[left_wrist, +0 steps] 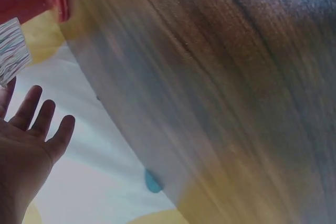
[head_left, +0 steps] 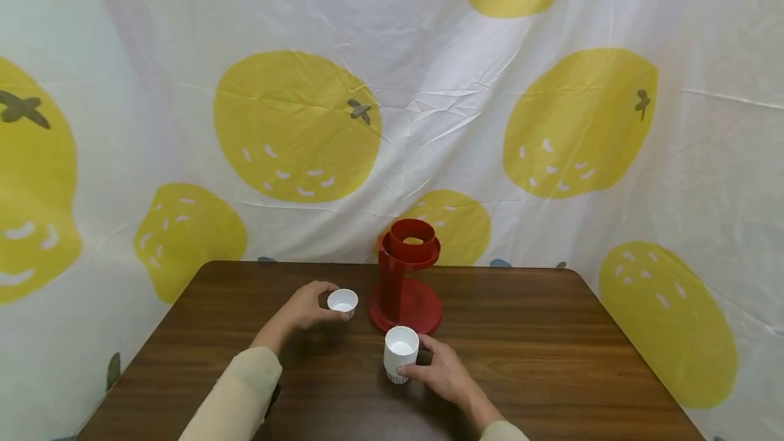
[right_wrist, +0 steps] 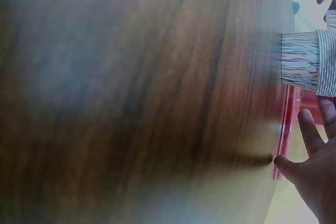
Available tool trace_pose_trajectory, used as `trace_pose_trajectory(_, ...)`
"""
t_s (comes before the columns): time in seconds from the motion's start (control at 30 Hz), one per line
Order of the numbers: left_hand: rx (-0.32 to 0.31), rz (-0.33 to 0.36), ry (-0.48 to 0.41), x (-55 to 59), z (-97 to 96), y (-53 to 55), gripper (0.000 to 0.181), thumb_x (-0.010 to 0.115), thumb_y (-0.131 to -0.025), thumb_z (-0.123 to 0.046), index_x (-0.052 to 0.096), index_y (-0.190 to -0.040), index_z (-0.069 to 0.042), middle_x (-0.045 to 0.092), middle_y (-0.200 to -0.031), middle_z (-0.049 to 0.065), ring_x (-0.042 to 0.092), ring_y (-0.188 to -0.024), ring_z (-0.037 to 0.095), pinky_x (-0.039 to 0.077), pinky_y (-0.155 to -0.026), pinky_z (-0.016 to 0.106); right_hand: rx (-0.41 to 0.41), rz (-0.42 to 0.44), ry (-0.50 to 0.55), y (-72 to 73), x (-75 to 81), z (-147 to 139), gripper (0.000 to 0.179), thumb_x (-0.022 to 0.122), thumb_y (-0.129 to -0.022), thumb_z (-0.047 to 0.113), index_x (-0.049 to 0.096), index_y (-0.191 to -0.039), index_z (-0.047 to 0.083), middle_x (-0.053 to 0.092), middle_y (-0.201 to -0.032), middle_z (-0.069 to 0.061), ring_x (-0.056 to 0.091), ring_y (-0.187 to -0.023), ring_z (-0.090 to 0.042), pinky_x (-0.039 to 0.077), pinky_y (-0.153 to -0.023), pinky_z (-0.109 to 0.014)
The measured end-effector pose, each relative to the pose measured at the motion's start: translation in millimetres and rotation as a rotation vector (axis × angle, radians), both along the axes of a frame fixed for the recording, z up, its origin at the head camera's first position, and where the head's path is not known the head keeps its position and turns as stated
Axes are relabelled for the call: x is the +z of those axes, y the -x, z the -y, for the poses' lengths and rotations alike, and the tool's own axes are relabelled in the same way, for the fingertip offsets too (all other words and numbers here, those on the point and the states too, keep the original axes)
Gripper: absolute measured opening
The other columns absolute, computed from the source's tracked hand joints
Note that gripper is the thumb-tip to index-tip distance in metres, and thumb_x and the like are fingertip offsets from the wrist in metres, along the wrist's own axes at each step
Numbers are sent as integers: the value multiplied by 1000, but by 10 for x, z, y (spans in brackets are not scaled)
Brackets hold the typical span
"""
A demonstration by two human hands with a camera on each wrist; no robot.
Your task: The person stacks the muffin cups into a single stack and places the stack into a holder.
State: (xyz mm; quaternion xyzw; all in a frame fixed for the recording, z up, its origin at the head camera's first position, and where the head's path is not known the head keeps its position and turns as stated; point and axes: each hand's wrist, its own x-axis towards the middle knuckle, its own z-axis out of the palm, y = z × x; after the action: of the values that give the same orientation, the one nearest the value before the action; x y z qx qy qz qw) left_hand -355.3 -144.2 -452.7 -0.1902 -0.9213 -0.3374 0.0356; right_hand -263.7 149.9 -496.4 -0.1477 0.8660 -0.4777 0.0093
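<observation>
My left hand [head_left: 308, 307] pinches a small white paper cup [head_left: 342, 300] between thumb and fingers, its mouth facing up. Thin wavy lines on the cup's side [left_wrist: 13, 51] show in the left wrist view. Nearer the front, my right hand [head_left: 446, 369] grips a stack of white paper cups [head_left: 398, 356], upright and close over the table. Several nested rims and a lined lower side mark the stack [right_wrist: 302, 59] in the right wrist view. Behind both hands stands a red holder [head_left: 390, 288] with a round base, an upright post and a ring-shaped top.
The brown wood-grain table [head_left: 551, 359] has its back edge just behind the red holder. A white cloth [head_left: 429, 87] with yellow lemons hangs behind and along the sides.
</observation>
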Motion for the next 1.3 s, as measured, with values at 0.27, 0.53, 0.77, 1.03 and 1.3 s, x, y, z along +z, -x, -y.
trace_pose_trajectory(0.27, -53, -24, 28, 75, -44, -61, 64, 79, -61, -45, 60, -111, -9, 58, -112, 7, 50, -109, 25, 38, -92, 42, -5, -23, -16, 1, -12, -7, 60, 77, -67, 41, 57, -118, 17, 62, -107, 4, 50, -110, -22, 33, -95, -50)
trace_pose_trajectory(0.53, -126, -47, 27, 186, -102, -116, 63, 79, -63, -46, 60, -110, -9, 58, -110, 5, 51, -108, 23, 39, -92, 41, -7, -19, -8, -3, -12, -1, 61, 77, -67, 41, 56, -119, 17, 61, -108, 3, 51, -109, -21, 34, -94, -50)
trace_pose_trajectory(0.77, -186, -80, 16, 276, -164, -167, 60, 79, -63, -46, 61, -108, -11, 59, -108, 2, 52, -106, 21, 40, -91, 40, -4, -20, 4, -75, 97, 38, 58, 77, -70, 31, 56, -120, 11, 61, -109, -2, 51, -109, -25, 34, -94, -51)
trace_pose_trajectory(1.03, -232, -85, -10, 396, -257, -235, 57, 79, -63, -45, 61, -107, -14, 58, -106, -2, 52, -104, 19, 39, -91, 39, 1, 0, 28, -247, 376, 96, 55, 76, -72, 23, 55, -119, 4, 61, -109, -9, 50, -109, -29, 33, -94, -53)
trace_pose_trajectory(1.3, -280, -102, -14, 477, -359, -281, 56, 78, -65, -45, 61, -109, -15, 58, -106, -2, 52, -103, 20, 39, -91, 38, 3, 2, 31, -211, 330, 87, 53, 76, -72, 22, 56, -118, 4, 62, -107, -8, 51, -107, -29, 33, -93, -54)
